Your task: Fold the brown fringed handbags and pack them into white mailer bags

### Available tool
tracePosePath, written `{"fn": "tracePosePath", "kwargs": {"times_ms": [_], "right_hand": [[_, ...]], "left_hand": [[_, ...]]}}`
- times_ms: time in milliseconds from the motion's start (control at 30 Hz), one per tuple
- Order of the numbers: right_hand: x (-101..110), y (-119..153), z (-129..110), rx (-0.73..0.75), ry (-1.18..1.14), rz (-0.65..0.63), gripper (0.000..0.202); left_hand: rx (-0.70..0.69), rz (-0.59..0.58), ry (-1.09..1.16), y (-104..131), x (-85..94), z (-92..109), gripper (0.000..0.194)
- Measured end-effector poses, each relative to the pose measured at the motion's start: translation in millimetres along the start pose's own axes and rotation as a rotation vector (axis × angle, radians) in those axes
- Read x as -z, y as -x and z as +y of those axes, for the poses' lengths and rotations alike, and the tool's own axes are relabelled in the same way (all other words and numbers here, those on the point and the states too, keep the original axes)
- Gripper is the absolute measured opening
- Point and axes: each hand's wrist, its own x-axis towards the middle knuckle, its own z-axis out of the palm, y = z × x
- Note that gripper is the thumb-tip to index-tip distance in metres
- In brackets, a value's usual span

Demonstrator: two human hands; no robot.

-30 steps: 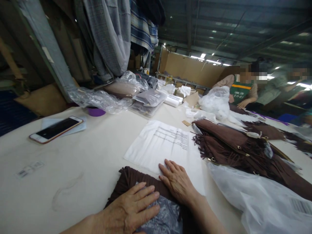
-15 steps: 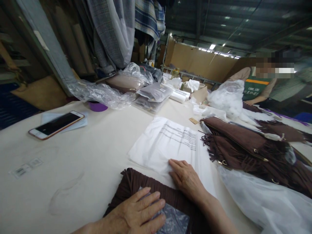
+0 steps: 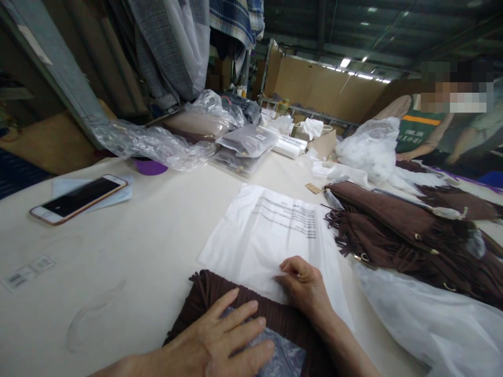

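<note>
A dark brown fringed bag (image 3: pixel 208 293) lies at the front edge of the view with a grey plastic piece (image 3: pixel 281 353) on top. My left hand (image 3: pixel 223 335) rests flat on both, fingers spread. Beyond the bag lies a white printed plastic bag (image 3: pixel 251 241), partly wrinkled. My right hand (image 3: pixel 302 283) pinches the near part of the white plastic bag, thumb and forefinger together, its wrist over the brown bag.
A phone (image 3: pixel 78 199) lies on the left of the table (image 3: pixel 149 246). Wrapped packages (image 3: pixel 245 144) sit at the back. Brown fringed bags (image 3: pixel 393 225) and clear plastic (image 3: pixel 432 309) cover the right. A person (image 3: pixel 420 125) is at the far right.
My right hand has gone from lying flat on the white plastic bag to pinching it. My left hand stays spread on the brown bag. The view has shifted slightly.
</note>
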Motion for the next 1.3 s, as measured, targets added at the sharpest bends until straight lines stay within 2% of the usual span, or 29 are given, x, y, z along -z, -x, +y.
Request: {"fn": "tracePosePath", "kwargs": {"times_ms": [100, 167, 267, 333, 433, 567, 700, 767, 833, 900, 967, 1033, 1100, 1167, 1233, 1300], "right_hand": [[-3.1, -2.1, 3.1, -0.066, -0.063, 0.008, 0.015], [-5.2, -3.6, 3.1, -0.102, -0.091, 0.003, 0.017], [-6.1, -6.2, -0.5, -0.146, -0.114, -0.013, 0.021], [-3.7, -8.2, -4.1, -0.168, -0.127, -0.040, 0.025], [5.1, -11.5, -9.3, -0.182, -0.181, -0.136, 0.030], [19.4, -15.9, -13.6, -0.188, -0.249, -0.278, 0.034], [22.2, -16.7, -16.9, -0.142, -0.198, -0.232, 0.036], [20.7, -14.4, -19.8, -0.094, -0.157, -0.175, 0.032], [21.1, -10.0, -22.4, -0.003, -0.083, -0.131, 0.028], [25.1, -4.1, -22.6, 0.185, 0.123, -0.119, 0.020], [32.6, 2.5, -19.3, 0.387, 0.455, -0.090, 0.016], [42.4, 8.5, -12.9, 0.459, 0.763, -0.036, 0.024], [53.0, 13.3, -4.8, 0.393, 0.953, 0.014, 0.028], [62.7, 17.4, 3.8, 0.278, 1.024, 0.034, 0.024], [70.2, 22.0, 12.5, 0.144, 1.006, 0.079, 0.022], [74.3, 28.1, 21.2, 0.018, 0.939, 0.142, 0.023]], "left_hand": [[0.241, -0.015, 0.064, -29.9, 15.7, -13.7, 0.024], [0.387, -0.072, 0.011, -51.0, 16.7, -26.7, 0.021], [0.389, -0.199, -0.097, -76.0, 8.1, -48.0, 0.013], [0.383, -0.283, -0.080, -85.7, 2.3, -61.3, 0.007], [0.478, -0.367, 0.082, -91.0, 0.1, -78.6, 0.013], [0.568, -0.386, 0.189, -90.0, 2.7, -95.0, 0.019], [0.564, -0.324, 0.132, -90.9, 1.7, -92.8, 0.015], [0.488, -0.290, 0.046, -92.0, -0.3, -87.2, 0.007], [0.362, -0.279, -0.108, -91.7, -1.9, -84.1, 0.011], [0.274, -0.273, -0.286, -89.0, -1.7, -85.7, 0.021], [0.257, -0.245, -0.395, -83.5, 0.3, -91.0, 0.024], [0.241, -0.180, -0.434, -75.9, 3.2, -97.2, 0.024], [0.221, -0.091, -0.441, -67.7, 6.0, -102.3, 0.024], [0.221, -0.009, -0.437, -60.0, 8.7, -105.7, 0.021], [0.227, 0.020, -0.460, -53.5, 12.1, -108.2, 0.020], [0.269, -0.001, -0.538, -47.7, 16.6, -110.6, 0.022]]}}
